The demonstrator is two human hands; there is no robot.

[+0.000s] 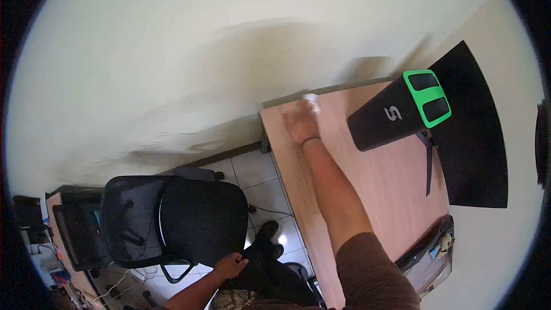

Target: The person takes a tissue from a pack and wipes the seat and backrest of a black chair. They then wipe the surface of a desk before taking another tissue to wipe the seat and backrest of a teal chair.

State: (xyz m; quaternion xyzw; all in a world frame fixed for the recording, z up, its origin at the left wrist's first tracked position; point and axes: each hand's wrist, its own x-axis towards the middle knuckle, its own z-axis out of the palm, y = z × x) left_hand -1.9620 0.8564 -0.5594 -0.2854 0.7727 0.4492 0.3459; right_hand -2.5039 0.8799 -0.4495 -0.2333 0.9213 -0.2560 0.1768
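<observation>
My right hand [301, 123] reaches over the light wood table [379, 189] to its far left corner, blurred by motion. A crumpled white piece [310, 101], like tissue or cloth, shows at its fingertips, pressed near the table's back edge. A dark band circles that wrist. Low in the view, my left hand [231, 265] hangs beside my dark-trousered leg, close to the chair seat. Its fingers are loosely curled in, and nothing shows in them. To the right of my right hand stands a black tapered container [381, 116] with a white logo and a green-framed top [427, 97].
A curved black monitor [473, 138] stands on the table's right side. A clear plastic bag [433, 258] with small items lies at the lower right. On the left are a black office chair [201, 218] and another desk [72, 244] with cables. A pale wall [172, 69] runs behind the table.
</observation>
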